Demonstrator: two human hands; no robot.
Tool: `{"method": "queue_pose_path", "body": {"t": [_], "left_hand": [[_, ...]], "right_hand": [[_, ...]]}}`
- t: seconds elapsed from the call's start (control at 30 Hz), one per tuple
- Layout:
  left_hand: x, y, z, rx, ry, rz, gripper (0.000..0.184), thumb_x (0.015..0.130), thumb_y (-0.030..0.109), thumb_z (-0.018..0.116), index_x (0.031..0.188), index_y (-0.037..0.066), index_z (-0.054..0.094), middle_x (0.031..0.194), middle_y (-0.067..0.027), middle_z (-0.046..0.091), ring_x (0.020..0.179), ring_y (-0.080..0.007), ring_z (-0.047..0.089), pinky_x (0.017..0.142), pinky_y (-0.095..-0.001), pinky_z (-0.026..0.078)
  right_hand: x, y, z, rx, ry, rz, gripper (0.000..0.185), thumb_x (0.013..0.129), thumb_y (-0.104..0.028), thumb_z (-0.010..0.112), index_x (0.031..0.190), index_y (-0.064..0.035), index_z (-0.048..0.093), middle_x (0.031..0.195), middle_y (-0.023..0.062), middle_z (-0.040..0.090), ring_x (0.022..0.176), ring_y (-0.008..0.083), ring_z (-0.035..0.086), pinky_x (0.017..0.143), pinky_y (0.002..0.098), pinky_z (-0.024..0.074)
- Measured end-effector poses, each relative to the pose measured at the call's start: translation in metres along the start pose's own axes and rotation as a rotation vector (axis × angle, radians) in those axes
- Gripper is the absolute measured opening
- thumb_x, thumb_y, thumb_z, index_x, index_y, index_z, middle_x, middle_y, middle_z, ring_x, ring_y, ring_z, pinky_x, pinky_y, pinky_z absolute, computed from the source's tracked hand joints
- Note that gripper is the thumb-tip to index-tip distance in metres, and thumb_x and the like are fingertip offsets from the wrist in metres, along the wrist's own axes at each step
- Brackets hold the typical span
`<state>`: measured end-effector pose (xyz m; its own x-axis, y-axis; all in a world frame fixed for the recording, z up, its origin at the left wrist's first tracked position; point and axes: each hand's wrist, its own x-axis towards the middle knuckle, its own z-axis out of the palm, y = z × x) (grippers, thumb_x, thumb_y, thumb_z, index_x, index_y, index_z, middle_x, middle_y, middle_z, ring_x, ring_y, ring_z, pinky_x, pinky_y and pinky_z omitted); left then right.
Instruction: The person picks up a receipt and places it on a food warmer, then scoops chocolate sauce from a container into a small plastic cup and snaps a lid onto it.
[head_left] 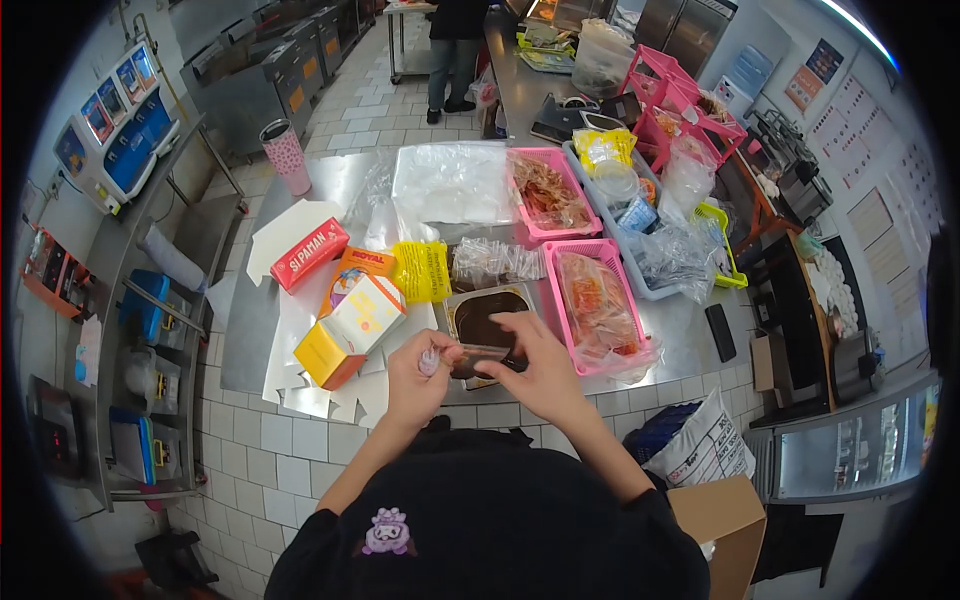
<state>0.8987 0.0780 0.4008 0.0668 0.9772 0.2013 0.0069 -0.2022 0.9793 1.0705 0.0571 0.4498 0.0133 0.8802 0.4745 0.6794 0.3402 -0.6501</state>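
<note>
Over the near edge of the steel table, a metal container (490, 303) holds a dark brown substance. My left hand (422, 372) is closed around the gathered end of a small clear plastic bag, at the container's lower left. The bag (482, 357) stretches to the right, with something dark in it or showing through it. My right hand (535, 362) is at its right end, thumb and fingers curved apart around it; whether the fingertips grip the plastic is hard to see. Just behind the container lie wrapped clear packets (495, 262) and a yellow packet (421, 271).
Pink baskets (598, 305) with bagged food stand right of the container, beside a blue-grey basket (650, 285). Boxes (352, 330) lie at the left, plastic bags (452, 182) behind. A phone (720, 333) is near the right edge. Another person (455, 60) stands far back.
</note>
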Motion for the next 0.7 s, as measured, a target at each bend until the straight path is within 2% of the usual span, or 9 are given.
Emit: {"method": "queue_pose_path", "body": {"t": [0.07,0.1,0.13,0.23,0.27,0.37,0.43,0.53,0.7], "left_hand": [[0.003,0.001,-0.002,0.008,-0.066,0.032,0.01,0.086,0.009,0.066,0.086,-0.001,0.062,0.079,-0.0081,0.063,0.069,-0.0122,0.059,0.065,-0.0259,0.046],[0.007,-0.008,-0.003,0.033,-0.052,0.104,0.018,0.087,0.01,0.066,0.102,0.002,0.062,0.086,-0.0068,0.063,0.074,-0.0106,0.058,0.068,-0.0245,0.046],[0.006,-0.008,-0.005,0.031,-0.044,0.101,0.018,0.087,0.01,0.066,0.102,0.002,0.062,0.086,-0.0068,0.063,0.074,-0.0106,0.058,0.068,-0.0245,0.046],[0.002,-0.014,-0.016,-0.393,0.118,-0.15,0.042,0.09,0.013,0.065,0.128,0.011,0.046,0.086,-0.002,0.058,0.076,-0.0092,0.056,0.067,-0.0222,0.046],[-0.005,-0.019,-0.018,-0.395,0.125,-0.152,0.042,0.09,0.013,0.065,0.128,0.011,0.046,0.086,-0.002,0.058,0.076,-0.0092,0.056,0.067,-0.0222,0.046],[-0.033,-0.032,-0.02,-0.598,0.037,-0.484,0.036,0.092,0.021,0.063,0.122,0.007,0.049,0.082,-0.0014,0.056,0.073,-0.01,0.056,0.065,-0.0236,0.046],[-0.054,-0.075,-0.029,-0.648,-0.222,-0.628,0.025,0.093,0.023,0.062,0.11,0.008,0.053,0.081,-0.0005,0.056,0.072,-0.0104,0.056,0.065,-0.0244,0.047],[-0.072,-0.082,-0.029,-0.675,-0.397,-0.772,0.017,0.094,0.025,0.06,0.097,0.01,0.053,0.079,0.0004,0.055,0.071,-0.0104,0.056,0.064,-0.0241,0.047],[-0.062,-0.072,-0.04,-0.65,-0.118,-0.729,0.017,0.094,0.024,0.061,0.09,0.01,0.053,0.073,0.0019,0.053,0.064,-0.0066,0.051,0.058,-0.0208,0.042]], "right_hand": [[0.003,0.014,0.01,0.229,-0.316,0.002,0.01,0.082,-0.008,0.066,0.084,0.0003,0.061,0.077,0.0118,0.058,0.068,0.0275,0.059,0.061,0.0337,0.0467],[0.011,0.019,0.012,0.186,-0.286,-0.011,0.01,0.085,-0.009,0.06,0.09,-0.0012,0.062,0.085,0.0149,0.062,0.079,0.0348,0.062,0.068,0.0406,0.0484],[0.022,0.022,0.013,0.185,-0.294,-0.013,0.01,0.085,-0.009,0.06,0.09,-0.0012,0.062,0.085,0.0149,0.062,0.079,0.0348,0.062,0.068,0.0406,0.0484],[0.066,0.037,0.01,-0.047,-0.026,-0.002,0.014,0.086,-0.014,0.059,0.092,-0.0028,0.065,0.088,0.0167,0.065,0.08,0.0356,0.063,0.07,0.0417,0.0492],[0.082,0.047,0.009,-0.118,-0.02,0.024,0.016,0.087,-0.016,0.059,0.093,-0.003,0.067,0.088,0.0177,0.065,0.08,0.0357,0.063,0.07,0.0425,0.0492],[0.13,0.087,0.027,-0.178,-0.115,0.05,0.021,0.085,-0.022,0.06,0.09,-0.0046,0.07,0.085,0.0178,0.066,0.08,0.0354,0.064,0.071,0.0443,0.0493],[0.153,0.125,0.048,-0.242,-0.163,0.063,0.021,0.084,-0.024,0.061,0.089,-0.0054,0.071,0.084,0.0174,0.067,0.079,0.0349,0.064,0.071,0.0442,0.0498],[0.17,0.193,0.084,-0.473,-0.149,0.113,0.02,0.081,-0.024,0.063,0.089,-0.0085,0.072,0.079,0.0161,0.068,0.075,0.0324,0.066,0.069,0.0422,0.0507],[0.145,0.258,0.123,-0.392,-0.195,0.123,0.019,0.079,-0.024,0.064,0.087,-0.009,0.072,0.081,0.0157,0.068,0.081,0.0326,0.066,0.072,0.0423,0.0505]]}}
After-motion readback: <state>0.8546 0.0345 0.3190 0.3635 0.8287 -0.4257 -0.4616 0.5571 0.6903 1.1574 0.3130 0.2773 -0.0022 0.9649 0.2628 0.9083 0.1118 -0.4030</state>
